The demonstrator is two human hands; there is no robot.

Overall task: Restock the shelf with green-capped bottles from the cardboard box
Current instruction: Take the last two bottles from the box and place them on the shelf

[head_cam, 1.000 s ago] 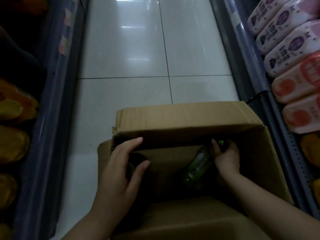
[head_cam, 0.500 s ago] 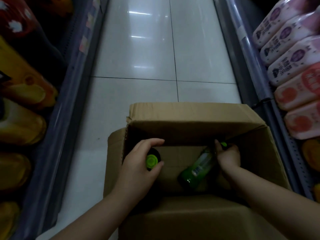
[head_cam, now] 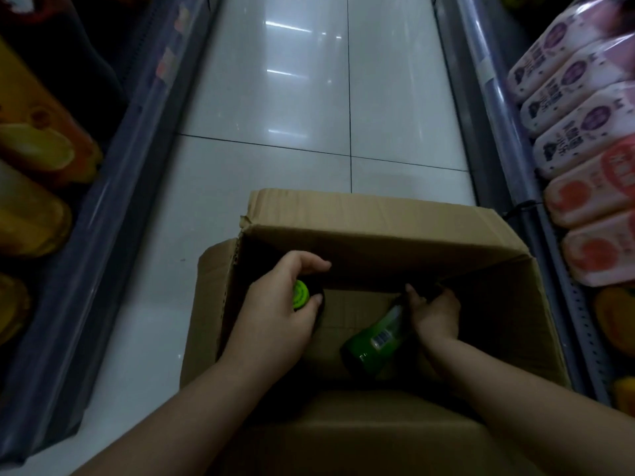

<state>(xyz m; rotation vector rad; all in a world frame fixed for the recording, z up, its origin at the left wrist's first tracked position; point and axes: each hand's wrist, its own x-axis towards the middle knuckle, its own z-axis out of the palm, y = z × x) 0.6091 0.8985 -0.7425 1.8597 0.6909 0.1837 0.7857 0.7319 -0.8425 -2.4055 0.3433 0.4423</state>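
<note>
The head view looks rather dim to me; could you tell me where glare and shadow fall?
Head view: underexposed overall; ceiling-light streaks glare on the floor tiles; the cardboard box interior is deep shadow, so only the green cap stands out; the shelf edges bow from wide-angle distortion.

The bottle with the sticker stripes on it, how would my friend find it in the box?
Look in the open cardboard box on the white floor. Its right half holds a green bottle lying tilted, with the right hand at its neck. Unlike the other bottle, it shows a white barcode label, not its cap.
</note>
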